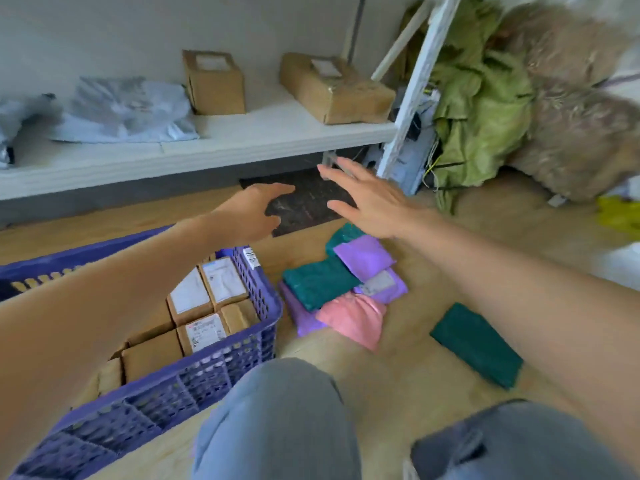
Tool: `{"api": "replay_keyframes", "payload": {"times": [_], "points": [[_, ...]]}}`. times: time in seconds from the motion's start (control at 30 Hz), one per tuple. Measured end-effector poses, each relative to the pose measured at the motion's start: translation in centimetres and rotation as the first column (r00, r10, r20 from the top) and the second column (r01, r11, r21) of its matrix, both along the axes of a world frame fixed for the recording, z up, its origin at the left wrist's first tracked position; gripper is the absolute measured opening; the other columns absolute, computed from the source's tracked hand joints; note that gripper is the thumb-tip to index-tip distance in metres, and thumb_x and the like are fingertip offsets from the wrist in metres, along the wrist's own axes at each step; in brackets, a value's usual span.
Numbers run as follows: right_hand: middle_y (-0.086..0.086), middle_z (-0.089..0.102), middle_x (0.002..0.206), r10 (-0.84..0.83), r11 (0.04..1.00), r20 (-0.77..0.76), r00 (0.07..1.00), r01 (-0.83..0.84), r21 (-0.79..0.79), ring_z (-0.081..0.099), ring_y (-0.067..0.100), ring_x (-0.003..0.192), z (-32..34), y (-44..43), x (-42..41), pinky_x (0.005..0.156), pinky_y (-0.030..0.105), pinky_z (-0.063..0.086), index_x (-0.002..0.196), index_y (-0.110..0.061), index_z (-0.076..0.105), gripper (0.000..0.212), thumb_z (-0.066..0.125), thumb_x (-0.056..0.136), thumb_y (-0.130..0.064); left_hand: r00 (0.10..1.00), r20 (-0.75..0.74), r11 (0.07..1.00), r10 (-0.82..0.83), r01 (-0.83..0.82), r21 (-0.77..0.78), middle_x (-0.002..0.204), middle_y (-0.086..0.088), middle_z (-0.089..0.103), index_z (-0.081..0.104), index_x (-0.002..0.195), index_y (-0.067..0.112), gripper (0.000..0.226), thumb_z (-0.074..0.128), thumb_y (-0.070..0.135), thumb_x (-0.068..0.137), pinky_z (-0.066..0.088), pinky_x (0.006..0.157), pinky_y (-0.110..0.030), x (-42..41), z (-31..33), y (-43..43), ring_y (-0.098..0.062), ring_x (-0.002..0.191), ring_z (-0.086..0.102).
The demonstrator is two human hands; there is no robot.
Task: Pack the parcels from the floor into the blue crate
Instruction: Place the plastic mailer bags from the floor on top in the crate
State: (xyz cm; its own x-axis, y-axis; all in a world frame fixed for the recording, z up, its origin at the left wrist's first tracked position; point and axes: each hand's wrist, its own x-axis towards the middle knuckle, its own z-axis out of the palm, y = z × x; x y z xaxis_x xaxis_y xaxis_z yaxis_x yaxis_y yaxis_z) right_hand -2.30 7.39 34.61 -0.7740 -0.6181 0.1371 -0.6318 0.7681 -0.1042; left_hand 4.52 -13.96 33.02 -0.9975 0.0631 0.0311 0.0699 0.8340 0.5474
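1. My right hand (367, 202) is open and holds nothing, fingers straight and spread; it hovers at the right edge of a black flat parcel (304, 206).
2. My left hand (252, 211) is empty too, fingers loosely curved, at the parcel's left edge; I cannot tell whether either hand touches it yet.
3. The black parcel lies flat on the floor (433, 244), its far end tucked just below the front lip of the white shelf (242, 140); I judge it the one to take now.
4. To do it well I would slide fingertips under both side edges and draw it towards me before lifting; that way it should clear the shelf lip and not sag in the middle.
5. Nearer me, a pile of soft mailers (322, 285) in teal, purple and pink sits just beside the crate's right corner; a lone teal parcel (476, 344) lies apart to the right; all of these are yet to be packed.
6. The blue crate (270, 306) stands at my left knee, and the part of it in view is filled with cardboard boxes (207, 296) set side by side; a thin parcel would likely go best laid flat on top of them.
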Motion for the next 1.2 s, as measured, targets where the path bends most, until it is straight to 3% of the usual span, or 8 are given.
{"api": "replay_keyframes", "payload": {"times": [0.1,0.23,0.43,0.6,0.73,0.83,0.97,1.2], "points": [[0.0,0.011,0.16,-0.117,0.989,0.017,0.993,0.118,-0.084,0.026,0.024,0.142,0.5,6.1,0.3,0.112,0.042,0.03,0.149,-0.04,0.018,0.059,0.045,0.097,-0.041,0.991,-0.051,0.992,-0.127,0.126,-0.024,0.141,-0.006,0.046,0.038,0.143,0.026,0.059,0.053,0.007,0.089,0.041,0.101,-0.03,-2.4,0.6,6.0,-0.025,0.12,0.05],[0.003,0.016,0.158,-0.245,0.955,0.061,0.968,0.252,-0.155,0.03,0.024,0.14,-0.3,14.0,1.0,0.11,0.041,0.031,0.147,-0.041,0.022,0.057,0.046,0.095,-0.041,0.964,-0.035,0.964,-0.265,0.265,-0.005,0.13,0.002,0.051,0.041,0.142,0.022,0.058,0.054,0.003,0.088,0.035,0.083,-0.013,-5.1,0.0,13.7,-0.017,0.114,0.052],[0.006,0.016,0.158,-0.416,0.882,0.165,0.894,0.441,-0.165,0.021,0.022,0.144,-4.3,24.8,2.9,0.114,0.043,0.026,0.149,-0.034,0.021,0.057,0.045,0.097,-0.041,0.875,0.038,0.874,-0.482,0.483,-0.048,0.143,-0.008,0.044,0.04,0.141,0.021,0.057,0.055,0.005,0.089,0.035,0.103,-0.029,-8.0,-3.6,24.9,-0.026,0.127,0.045],[0.003,0.013,0.158,-0.594,0.754,0.29,0.75,0.645,-0.124,0.022,0.023,0.143,-8.7,32.8,6.5,0.114,0.036,0.022,0.149,-0.037,0.018,0.055,0.041,0.098,-0.042,0.773,0.143,0.777,-0.618,0.628,-0.044,0.147,-0.006,0.039,0.035,0.144,0.022,0.06,0.053,0.005,0.09,0.031,0.104,-0.028,-8.3,-7.8,33.4,-0.025,0.131,0.04],[0.001,0.016,0.157,-0.685,0.636,0.374,0.626,0.764,-0.114,0.028,0.021,0.141,-12.6,37.8,9.1,0.112,0.04,0.029,0.148,-0.039,0.019,0.055,0.041,0.098,-0.043,0.717,0.212,0.73,-0.664,0.683,-0.026,0.151,-0.002,0.033,0.032,0.145,0.026,0.058,0.051,0.011,0.092,0.031,0.103,-0.025,-7.8,-11.5,38.9,-0.021,0.134,0.038],[0.001,0.02,0.155,-0.713,0.569,0.427,0.556,0.815,-0.111,0.03,0.019,0.14,-16.0,40.9,11.2,0.11,0.036,0.029,0.149,-0.034,0.022,0.054,0.042,0.098,-0.038,0.674,0.276,0.703,-0.685,0.712,0.007,0.149,-0.001,0.035,0.033,0.145,0.025,0.057,0.052,0.013,0.093,0.03,0.1,-0.021,-7.0,-14.9,42.3,-0.019,0.134,0.037],[0.003,0.02,0.156,-0.728,0.494,0.532,0.433,0.869,-0.032,0.027,0.018,0.141,-21.9,44.2,16.1,0.109,0.031,0.027,0.15,-0.031,0.02,0.056,0.042,0.099,-0.037,0.575,0.371,0.634,-0.729,0.772,0.051,0.15,-0.001,0.035,0.032,0.145,0.024,0.057,0.052,0.015,0.093,0.027,0.109,-0.028,-4.6,-19.8,46.6,-0.02,0.138,0.033],[0.003,0.024,0.154,-0.692,0.31,0.702,0.169,0.948,0.077,0.039,0.018,0.134,-31.0,48.1,24.6,0.108,0.033,0.034,0.148,-0.031,0.024,0.057,0.047,0.096,-0.037,0.377,0.562,0.571,-0.736,0.792,0.217,0.152,0.004,0.029,0.029,0.146,0.03,0.057,0.05,0.016,0.095,0.033,0.097,-0.018,1.0,-28.1,52.3,-0.017,0.132,0.038]]}}
